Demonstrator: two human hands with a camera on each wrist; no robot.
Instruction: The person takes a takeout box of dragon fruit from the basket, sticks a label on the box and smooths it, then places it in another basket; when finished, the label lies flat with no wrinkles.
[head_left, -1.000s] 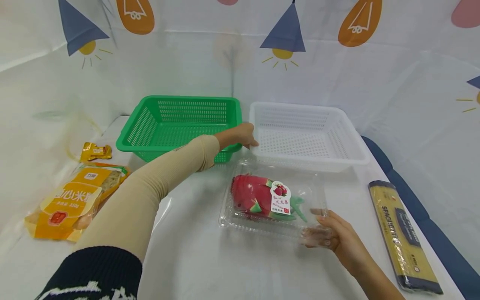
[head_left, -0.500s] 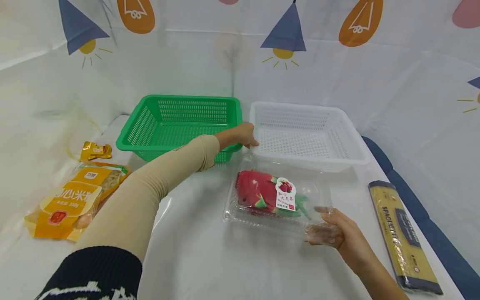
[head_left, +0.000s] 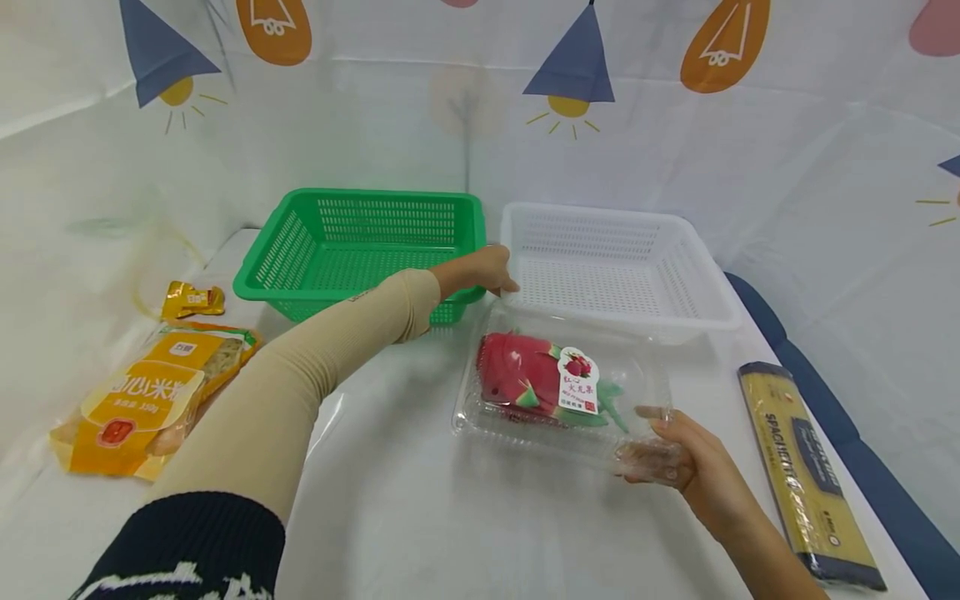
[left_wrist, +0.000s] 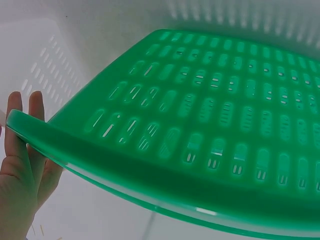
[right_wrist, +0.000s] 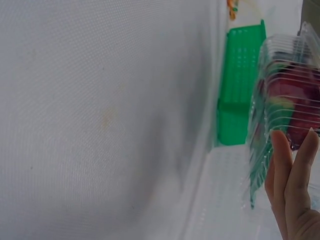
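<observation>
My right hand (head_left: 701, 467) grips the right end of a clear plastic clamshell box (head_left: 637, 367), thumb on top and fingers underneath. Inside the box lies a red dragon fruit (head_left: 517, 367) with green tips and a white label. The box is held tilted over the table, close in front of a white plastic basket (head_left: 615, 287). My left hand (head_left: 487, 268) holds the white basket at its near left corner, beside the rim of a green basket (head_left: 375, 242). In the left wrist view, two fingers (left_wrist: 15, 135) show past the green rim, with the thumb mostly hidden.
At the left lie a yellow bag of rice snacks (head_left: 157, 400) and a small gold packet (head_left: 192, 300). A pack of spaghetti (head_left: 810, 475) lies near the table's right edge, with a blue seat (head_left: 847, 425) beyond. A patterned white cloth (head_left: 420, 125) hangs behind the baskets.
The right hand has carried the box slightly right and farther back, toward the white basket. The left hand has stayed put on the basket corner.
</observation>
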